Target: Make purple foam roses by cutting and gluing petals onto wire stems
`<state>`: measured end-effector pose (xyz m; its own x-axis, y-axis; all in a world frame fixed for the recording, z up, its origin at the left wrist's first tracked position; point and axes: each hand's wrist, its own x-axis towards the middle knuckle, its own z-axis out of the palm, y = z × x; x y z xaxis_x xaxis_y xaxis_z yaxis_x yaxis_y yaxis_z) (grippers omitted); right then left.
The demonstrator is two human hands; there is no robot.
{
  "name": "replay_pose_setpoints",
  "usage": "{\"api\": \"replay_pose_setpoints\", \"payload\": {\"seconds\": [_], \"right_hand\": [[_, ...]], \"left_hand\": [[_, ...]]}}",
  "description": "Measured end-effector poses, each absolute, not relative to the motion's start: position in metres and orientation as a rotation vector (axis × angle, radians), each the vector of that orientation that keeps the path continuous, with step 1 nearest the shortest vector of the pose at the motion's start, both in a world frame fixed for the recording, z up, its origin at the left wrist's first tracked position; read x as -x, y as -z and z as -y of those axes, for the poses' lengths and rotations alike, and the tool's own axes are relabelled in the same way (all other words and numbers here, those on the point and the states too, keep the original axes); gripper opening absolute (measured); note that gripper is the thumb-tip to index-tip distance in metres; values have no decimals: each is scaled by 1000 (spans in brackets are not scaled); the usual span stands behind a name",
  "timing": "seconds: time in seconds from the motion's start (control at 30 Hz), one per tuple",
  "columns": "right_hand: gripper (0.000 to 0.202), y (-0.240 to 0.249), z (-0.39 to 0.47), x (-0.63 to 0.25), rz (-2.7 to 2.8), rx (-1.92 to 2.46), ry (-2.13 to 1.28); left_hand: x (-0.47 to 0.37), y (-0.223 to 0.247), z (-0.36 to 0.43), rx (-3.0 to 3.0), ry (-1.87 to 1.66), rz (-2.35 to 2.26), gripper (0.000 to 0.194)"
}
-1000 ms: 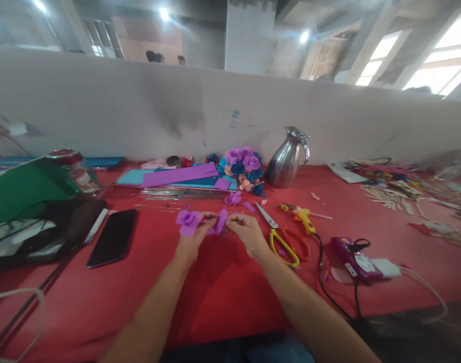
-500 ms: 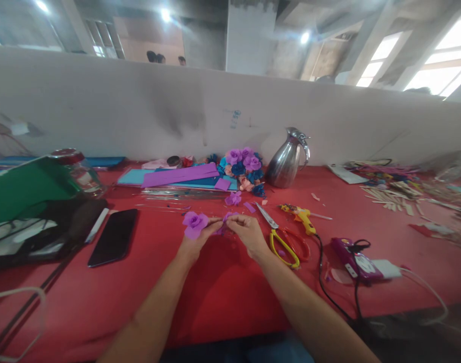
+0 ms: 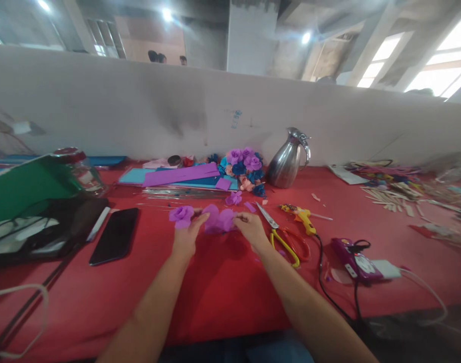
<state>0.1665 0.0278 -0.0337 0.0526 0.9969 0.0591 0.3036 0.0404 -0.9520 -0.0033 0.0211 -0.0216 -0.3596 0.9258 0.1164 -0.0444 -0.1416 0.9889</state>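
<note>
In the head view, a purple flower (image 3: 181, 216) is held above the bench (image 3: 211, 297) by the left hand (image 3: 185, 233), whose fingers are closed at its base, though the exact grip is partly hidden. Purple petals (image 3: 218, 220) are spread between the hands, their right edge pinched by thumb and fingers of the right hand (image 3: 249, 227); whether their left edge is touched by the left hand cannot be told. Both pieces are judged paper-like: very light, soft, barely slippery, easily creased or torn. The flower is best taken by its base, beneath the bloom, and the petals by a narrow edge, with light pressure. Blue marks (image 3: 236, 119) are seen on the wall (image 3: 309, 113), but neither these nor the jar's label (image 3: 87, 179) can be read; no brand is made out.
</note>
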Motion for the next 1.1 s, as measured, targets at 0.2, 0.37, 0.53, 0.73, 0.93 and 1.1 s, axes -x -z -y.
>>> {"api": "replay_pose_setpoints", "payload": {"seconds": [0.2,0.37,0.53,0.73,0.93,1.1], "right_hand": [[13,32,-30,-185,1467,1708,-626],[23,27,-22,-171,1549,1443,-505],[19,30,-16,-151,1502,1067,-1011],[14,19,-20,-168,1582,1115,-1062],[19,-3,-13,-282,1406,2005,-355],[24,11,-19,-354,1299,2182,-366]], "left_hand": [[2,12,-19,-891,-1583,-1322,32],[0,8,-16,-838,-1433,-1173,38],[-5,6,-13,-868,-1327,-1018,38],[-5,4,-10,-1025,-1220,-1058,39],[0,4,-10,-1114,-1112,-1127,22],[-3,2,-7,-1067,-1078,-1180,29]]}}
